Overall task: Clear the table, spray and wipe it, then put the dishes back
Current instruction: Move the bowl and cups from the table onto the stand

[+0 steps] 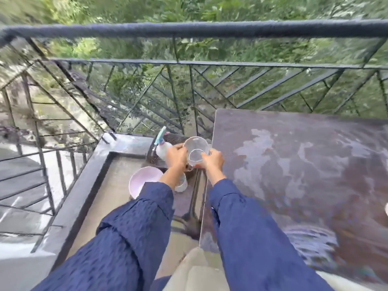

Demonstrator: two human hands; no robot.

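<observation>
Blue sleeves reach out from below, and both hands are on a clear glass bowl (196,151), the left hand (177,157) curled around its near-left rim, the right hand (212,161) clamped on the right side. It hangs just beside the table (294,164), whose dark top gleams wet in patches. Under the left forearm wait a pink bowl (142,182) and a small cup (181,183); beyond stands the spray bottle (162,147), then the railing (189,30). Risk, I'd say: glass meeting a slick tabletop could skid, or clip the table's edge.
</observation>
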